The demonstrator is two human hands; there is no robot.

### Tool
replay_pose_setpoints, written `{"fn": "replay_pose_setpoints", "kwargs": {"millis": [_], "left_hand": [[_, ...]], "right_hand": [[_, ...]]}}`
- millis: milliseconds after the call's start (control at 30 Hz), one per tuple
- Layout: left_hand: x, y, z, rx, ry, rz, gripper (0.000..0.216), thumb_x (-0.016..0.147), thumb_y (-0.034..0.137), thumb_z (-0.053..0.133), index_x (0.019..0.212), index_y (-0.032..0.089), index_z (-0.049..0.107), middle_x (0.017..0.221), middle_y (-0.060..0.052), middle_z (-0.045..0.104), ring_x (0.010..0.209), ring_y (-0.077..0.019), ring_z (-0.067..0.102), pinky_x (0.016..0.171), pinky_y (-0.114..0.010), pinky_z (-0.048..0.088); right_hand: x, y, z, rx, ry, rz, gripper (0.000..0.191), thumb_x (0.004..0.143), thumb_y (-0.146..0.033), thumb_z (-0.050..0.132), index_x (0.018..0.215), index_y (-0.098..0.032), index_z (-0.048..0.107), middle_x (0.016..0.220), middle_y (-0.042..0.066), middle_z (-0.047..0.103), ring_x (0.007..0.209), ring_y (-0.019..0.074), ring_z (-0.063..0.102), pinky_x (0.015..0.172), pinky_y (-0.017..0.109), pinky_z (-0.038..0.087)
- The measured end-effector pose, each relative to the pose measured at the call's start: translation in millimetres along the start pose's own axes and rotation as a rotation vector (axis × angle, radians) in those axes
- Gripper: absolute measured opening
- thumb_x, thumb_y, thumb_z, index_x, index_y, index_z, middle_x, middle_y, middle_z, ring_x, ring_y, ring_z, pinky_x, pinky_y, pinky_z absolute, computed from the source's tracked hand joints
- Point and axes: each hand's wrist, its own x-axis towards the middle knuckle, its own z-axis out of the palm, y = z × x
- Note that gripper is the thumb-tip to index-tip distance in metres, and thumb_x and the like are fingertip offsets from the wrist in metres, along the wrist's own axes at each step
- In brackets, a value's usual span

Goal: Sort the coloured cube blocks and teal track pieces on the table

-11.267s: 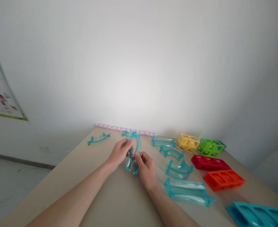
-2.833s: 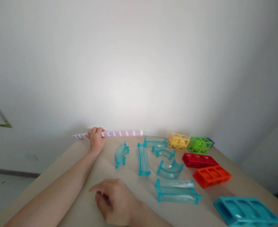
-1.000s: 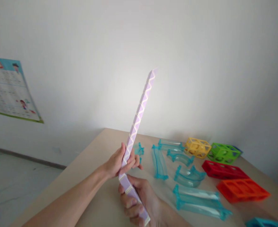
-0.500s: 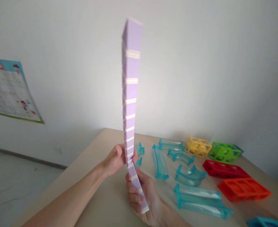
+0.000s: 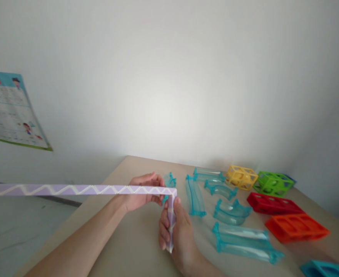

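Observation:
A long purple-and-white magic snake puzzle (image 5: 79, 189) is bent at a right angle. Its long arm runs level to the left, out past the picture's edge, and its short end points down. My right hand (image 5: 179, 234) is closed around that short end, thumb near the corner. Behind the long arm is my left hand (image 5: 137, 192), fingers curved and apart, close to the corner. The long arm passes in front of the palm and hides part of it; whether the hand touches it is hard to see.
Clear teal track pieces (image 5: 241, 238) lie on the table (image 5: 129, 238) to the right. Beyond them are a yellow frame block (image 5: 241, 177), a green one (image 5: 274, 182), a red piece (image 5: 274, 204) and an orange piece (image 5: 298, 227). A poster (image 5: 13, 111) hangs on the left wall.
The snake's long arm has turned from upright down to level, pointing left. My left hand's fingers have loosened from around it. My right hand still grips the short end.

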Motion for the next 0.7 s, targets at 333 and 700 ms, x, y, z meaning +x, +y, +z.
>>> {"fn": "replay_pose_setpoints", "kwargs": {"millis": [333, 700], "left_hand": [[-3, -5, -20, -0.28, -0.002, 0.009, 0.028, 0.083, 0.021, 0.051, 0.105, 0.01, 0.066, 0.063, -0.006, 0.062, 0.052, -0.0122, 0.06, 0.044, -0.018, 0.047], [8, -14, -3, -0.103, 0.23, 0.131, 0.03, 0.073, 0.04, 0.073, 0.075, 0.011, 0.065, 0.053, 0.002, 0.05, 0.047, -0.0094, 0.049, 0.044, -0.02, 0.04]], "right_hand": [[3, -2, -1, -0.039, -0.028, -0.269, 0.038, 0.085, -0.058, 0.053, 0.084, -0.02, 0.05, 0.061, -0.005, 0.05, 0.043, 0.009, 0.047, 0.042, 0.023, 0.042], [-9, -3, -1, -0.325, -0.327, -0.301, 0.033, 0.088, -0.048, 0.056, 0.088, -0.015, 0.054, 0.072, 0.004, 0.062, 0.062, 0.0145, 0.056, 0.062, 0.029, 0.044]]}}
